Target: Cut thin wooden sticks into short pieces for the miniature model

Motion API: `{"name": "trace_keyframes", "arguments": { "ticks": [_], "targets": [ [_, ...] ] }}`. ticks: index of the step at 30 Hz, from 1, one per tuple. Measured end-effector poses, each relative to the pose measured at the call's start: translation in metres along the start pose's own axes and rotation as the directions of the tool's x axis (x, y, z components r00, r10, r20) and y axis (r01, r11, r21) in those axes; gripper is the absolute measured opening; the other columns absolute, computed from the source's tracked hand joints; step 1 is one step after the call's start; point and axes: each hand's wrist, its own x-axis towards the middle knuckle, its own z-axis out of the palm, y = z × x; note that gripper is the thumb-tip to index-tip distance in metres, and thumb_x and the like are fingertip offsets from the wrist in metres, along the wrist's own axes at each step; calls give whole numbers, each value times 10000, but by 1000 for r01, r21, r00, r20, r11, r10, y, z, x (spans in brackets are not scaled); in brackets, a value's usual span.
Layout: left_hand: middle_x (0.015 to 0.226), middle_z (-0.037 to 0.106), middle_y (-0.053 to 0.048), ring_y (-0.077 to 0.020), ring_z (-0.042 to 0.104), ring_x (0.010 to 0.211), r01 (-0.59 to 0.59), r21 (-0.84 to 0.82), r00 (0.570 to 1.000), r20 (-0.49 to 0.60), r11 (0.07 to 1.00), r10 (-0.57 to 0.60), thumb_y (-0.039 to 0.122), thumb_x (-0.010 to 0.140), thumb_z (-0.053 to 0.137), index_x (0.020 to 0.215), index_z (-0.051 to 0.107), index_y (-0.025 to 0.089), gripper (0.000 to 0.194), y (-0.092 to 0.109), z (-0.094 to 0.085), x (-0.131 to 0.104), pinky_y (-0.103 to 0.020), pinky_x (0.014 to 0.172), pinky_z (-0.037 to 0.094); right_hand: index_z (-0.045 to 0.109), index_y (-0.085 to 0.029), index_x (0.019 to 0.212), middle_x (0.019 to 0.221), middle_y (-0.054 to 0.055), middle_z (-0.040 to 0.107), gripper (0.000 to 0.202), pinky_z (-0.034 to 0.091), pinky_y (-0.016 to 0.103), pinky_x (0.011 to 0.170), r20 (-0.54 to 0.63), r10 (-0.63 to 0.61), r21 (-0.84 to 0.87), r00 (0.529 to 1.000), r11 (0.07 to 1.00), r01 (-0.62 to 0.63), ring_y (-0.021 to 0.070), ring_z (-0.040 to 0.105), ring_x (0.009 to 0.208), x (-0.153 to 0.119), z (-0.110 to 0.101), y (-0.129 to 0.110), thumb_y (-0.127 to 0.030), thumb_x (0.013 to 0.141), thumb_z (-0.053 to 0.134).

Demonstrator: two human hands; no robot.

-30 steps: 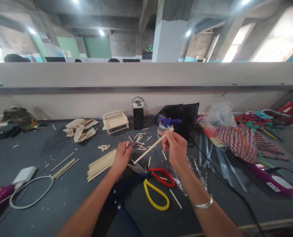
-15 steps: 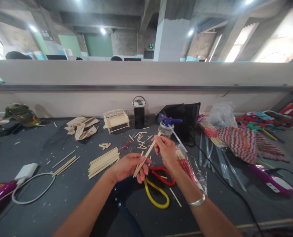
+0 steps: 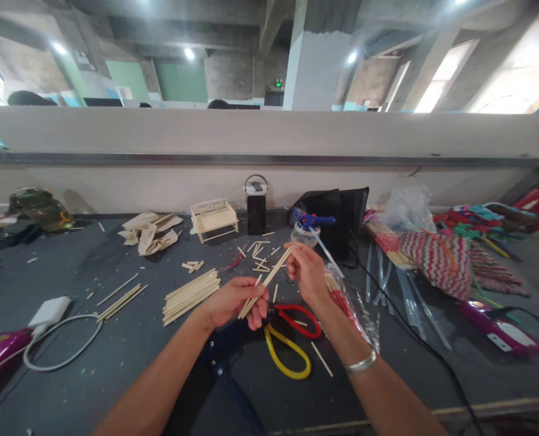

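Note:
Several thin wooden sticks (image 3: 274,272) slant up to the right between my two hands. My left hand (image 3: 237,301) is closed around their lower part, with a shorter stick also showing at its fingers. At the upper end, the fingertips of my right hand (image 3: 306,272) pinch the sticks. Below the hands lie a red loop handle (image 3: 317,327) and a yellow loop handle (image 3: 292,370); the rest of that tool is mostly hidden. A stack of wooden sticks (image 3: 192,297) lies left of my left hand, and short cut pieces (image 3: 261,265) are scattered beyond.
A small wooden bench model (image 3: 214,219) stands at the back beside a phone (image 3: 256,215). Right of it, a blue glue gun (image 3: 315,220) rests on a jar. Crumpled brown paper (image 3: 149,233) lies left. A black cable (image 3: 415,336) crosses the right side, near clear glue sticks (image 3: 410,300).
My left hand has shifted slightly left and up along with the lower ends of the sticks. My right hand has stayed near their upper end.

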Motion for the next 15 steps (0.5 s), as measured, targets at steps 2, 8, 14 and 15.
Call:
{"name": "trace_keyframes", "arguments": {
  "ticks": [2,8,14,15],
  "targets": [
    [624,686,-82,-158,631,444,5,5,1000,11,1000,-5,349,797,646,821,610,99,254,1,-1,-1,-228,412,508,650,-168,815,498,-83,469,241,288,150,324,2,18,-2,1000,1000,-18,46,387,389,1,-1,-1,-381,711,693],
    [862,723,-152,-207,703,691,-121,-206,991,-79,971,107,342,893,510,1006,649,78,320,2,-10,4,-260,552,560,631,-165,734,549,-59,532,204,293,141,339,-29,71,219,997,974,-63,58,467,460,4,-3,-3,-299,640,752],
    [1057,700,-129,-229,670,979,-445,-399,872,-396,802,287,281,918,484,1110,614,124,281,5,-10,11,-366,889,522,647,-162,797,636,-47,570,233,357,136,390,3,133,390,991,913,-124,59,525,541,2,-2,-3,-277,639,774],
    [1029,707,-119,-215,674,965,-466,-425,857,-437,776,274,273,924,469,1100,614,127,271,5,-9,12,-358,888,523,644,-164,797,640,-51,567,231,358,133,393,2,139,415,990,901,-127,54,522,540,1,-2,-3,-269,639,775]
  ]
}}
